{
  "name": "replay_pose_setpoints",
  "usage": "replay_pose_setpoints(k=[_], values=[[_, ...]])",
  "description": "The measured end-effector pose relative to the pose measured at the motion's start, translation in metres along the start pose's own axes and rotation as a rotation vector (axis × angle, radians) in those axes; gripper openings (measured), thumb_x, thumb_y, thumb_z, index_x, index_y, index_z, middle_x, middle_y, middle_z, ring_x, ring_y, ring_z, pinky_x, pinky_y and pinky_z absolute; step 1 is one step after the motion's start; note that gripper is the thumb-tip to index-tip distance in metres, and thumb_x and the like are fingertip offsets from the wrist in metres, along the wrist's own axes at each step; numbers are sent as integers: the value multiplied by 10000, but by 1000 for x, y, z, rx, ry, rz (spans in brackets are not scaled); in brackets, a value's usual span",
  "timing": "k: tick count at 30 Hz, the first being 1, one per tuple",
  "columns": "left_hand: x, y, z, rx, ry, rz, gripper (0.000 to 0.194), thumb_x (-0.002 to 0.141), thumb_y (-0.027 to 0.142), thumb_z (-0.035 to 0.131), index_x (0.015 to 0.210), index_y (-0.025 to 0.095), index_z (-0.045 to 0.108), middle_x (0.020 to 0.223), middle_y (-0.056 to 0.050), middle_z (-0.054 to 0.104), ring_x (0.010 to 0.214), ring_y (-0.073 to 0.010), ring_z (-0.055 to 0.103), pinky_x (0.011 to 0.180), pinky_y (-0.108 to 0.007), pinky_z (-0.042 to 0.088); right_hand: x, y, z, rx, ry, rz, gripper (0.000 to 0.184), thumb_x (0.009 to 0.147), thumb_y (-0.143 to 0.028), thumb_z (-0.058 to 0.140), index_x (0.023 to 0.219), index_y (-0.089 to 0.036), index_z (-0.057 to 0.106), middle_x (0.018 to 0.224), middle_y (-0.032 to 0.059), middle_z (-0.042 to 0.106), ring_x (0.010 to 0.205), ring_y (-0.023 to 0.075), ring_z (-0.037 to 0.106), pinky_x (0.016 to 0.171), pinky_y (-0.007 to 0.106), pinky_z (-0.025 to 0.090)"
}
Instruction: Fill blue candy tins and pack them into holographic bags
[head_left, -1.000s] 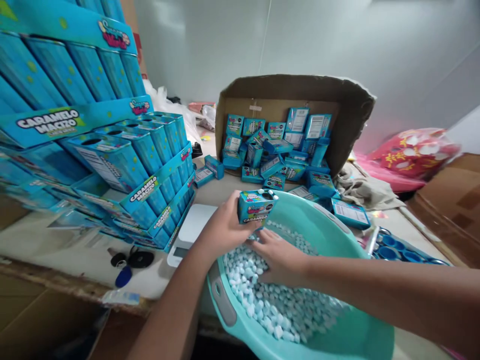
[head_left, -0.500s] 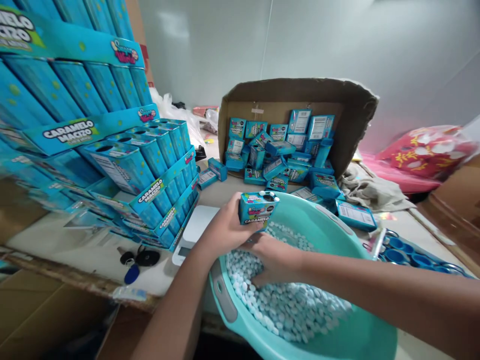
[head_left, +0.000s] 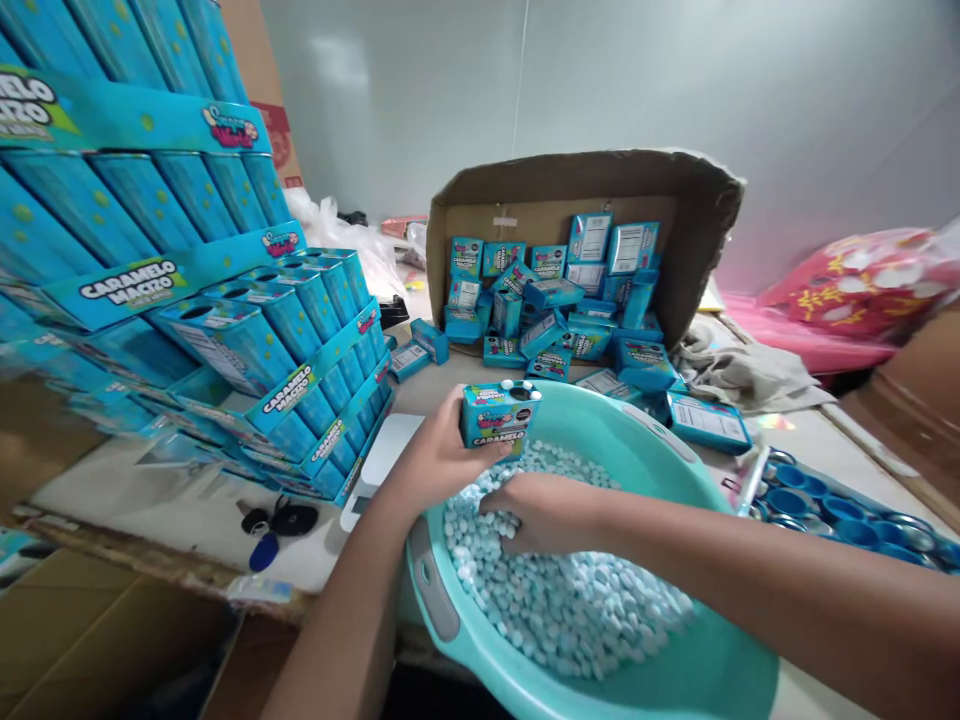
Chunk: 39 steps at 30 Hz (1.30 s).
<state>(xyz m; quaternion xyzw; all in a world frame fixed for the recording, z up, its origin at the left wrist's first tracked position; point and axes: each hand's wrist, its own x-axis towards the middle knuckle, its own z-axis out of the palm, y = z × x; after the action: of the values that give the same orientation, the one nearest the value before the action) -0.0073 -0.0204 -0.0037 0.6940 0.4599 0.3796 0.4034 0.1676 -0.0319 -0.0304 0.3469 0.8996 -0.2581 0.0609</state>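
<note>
My left hand [head_left: 435,455] grips a small blue candy box [head_left: 496,415] marked CARAMELO, holding it over the rim of a teal basin [head_left: 660,450]. A few pale candies sit on the box's open top. The basin holds a heap of pale blue candies [head_left: 570,600]. My right hand [head_left: 541,512] is down in that heap just below the box, its fingers curled into the candies; what they hold is hidden.
Blue display trays of tall boxes [head_left: 285,330] are stacked at left. A tipped cardboard carton [head_left: 570,190] spills several small blue boxes behind the basin. A white scale [head_left: 382,455], keys [head_left: 274,520], blue caps [head_left: 825,505] and a pink bag [head_left: 847,290] lie around.
My right hand has dug deeper into the candies and curled its fingers. The left hand keeps the box in about the same place; the camera shifted slightly.
</note>
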Motion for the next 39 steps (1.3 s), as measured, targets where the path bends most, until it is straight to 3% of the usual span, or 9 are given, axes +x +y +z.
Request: replay_pose_setpoints(k=[4, 9, 13, 18, 22, 28, 39], values=[[1, 0, -1, 43, 30, -8, 459, 766, 360, 768, 1151, 234, 552, 1113, -43, 713, 1060, -263, 675, 869, -353, 545, -20, 6, -24, 82, -6, -22, 243, 787, -308, 695, 1014, -245, 753, 822, 31, 738, 691, 201, 652, 578, 269, 415], [-1, -1, -1, 80, -16, 21, 469, 770, 390, 757, 1163, 250, 543, 1089, -43, 709, 1026, -269, 674, 857, -359, 533, -50, 10, -55, 528, 98, -174, 104, 854, -308, 667, 882, -221, 717, 810, -9, 709, 710, 146, 638, 656, 256, 476], [-4, 2, -4, 169, -94, 68, 437, 776, 346, 728, 1165, 262, 547, 1071, -42, 701, 974, -275, 669, 768, -340, 521, -54, 3, -61, 969, 357, -243, 178, 862, -363, 671, 795, -201, 644, 603, -45, 578, 466, 93, 482, 448, 221, 384], [-6, 4, -8, 274, -274, 119, 410, 766, 399, 712, 1117, 249, 561, 1019, -55, 674, 899, -281, 647, 693, -329, 492, -31, -8, -61, 1287, 817, -358, 130, 870, -333, 654, 819, -229, 594, 574, -59, 552, 459, 90, 447, 465, 216, 337], [-7, 2, -9, 303, -336, 128, 450, 782, 441, 693, 1157, 243, 542, 1112, -67, 653, 992, -299, 626, 734, -341, 487, -13, -10, -60, 1393, 1005, -296, 113, 861, -300, 622, 794, -243, 553, 585, -64, 522, 502, 99, 460, 493, 218, 347], [-6, -4, -8, 294, -345, 142, 463, 795, 455, 687, 1185, 252, 544, 1126, -72, 656, 1002, -298, 619, 771, -358, 489, -8, -2, -54, 1385, 1033, -200, 138, 852, -300, 601, 764, -251, 507, 610, -59, 513, 581, 128, 507, 555, 244, 418], [-6, 3, -8, 335, -354, 109, 400, 798, 450, 683, 1121, 251, 557, 1040, -48, 665, 909, -280, 629, 689, -324, 466, -14, -1, -53, 1391, 881, -237, 132, 848, -302, 599, 765, -238, 519, 641, -53, 587, 594, 138, 587, 590, 271, 477]])
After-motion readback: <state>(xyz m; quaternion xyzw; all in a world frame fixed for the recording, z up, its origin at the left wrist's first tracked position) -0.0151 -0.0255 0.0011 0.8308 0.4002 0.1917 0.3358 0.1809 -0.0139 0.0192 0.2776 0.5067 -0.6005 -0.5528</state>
